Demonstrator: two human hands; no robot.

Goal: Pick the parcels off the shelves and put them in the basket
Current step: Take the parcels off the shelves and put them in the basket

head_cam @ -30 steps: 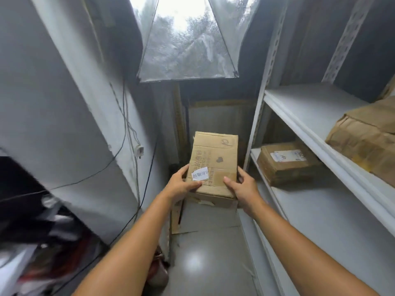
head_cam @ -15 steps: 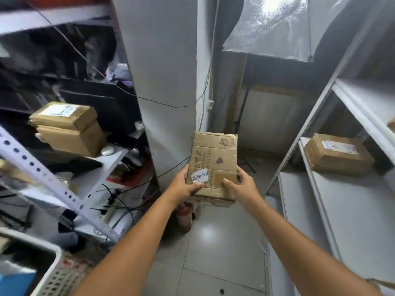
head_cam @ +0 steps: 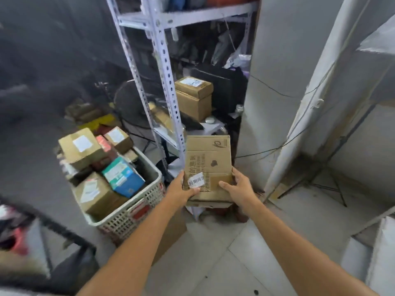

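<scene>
Since the earlier frames the view has swung left: the white shelves on the right have gone out of sight and the basket (head_cam: 136, 212) now shows in full at lower left, while the box (head_cam: 209, 159) stays at centre in the same two-handed grip. Grey tiled floor (head_cam: 245, 253) fills the lower half. A white pillar (head_cam: 267, 103) stands upright right of centre, with thin cables running across it. A perforated metal rack (head_cam: 161, 60) rises behind the basket and the box; the dark clutter on its levels cannot be identified. The basket is a pale, lattice-walled type resting on the floor to the left of the box and apart from it. It is heaped above its rim with parcels (head_cam: 82, 146): several brown ones with white stickers and one blue carton (head_cam: 124, 178). The box is brown cardboard, printed face up, held in the air above the floor, just right of the basket and in front of the rack's foot. A stack (head_cam: 193, 99) of two brown cartons sits on the rack beyond it. The left hand (head_cam: 178, 194) grips the box's near left corner, thumb on top touching a white label (head_cam: 196, 180). The right hand (head_cam: 240, 189) grips the near right corner, thumb on top; the fingers of both hands curl beneath the box and are hidden.
</scene>
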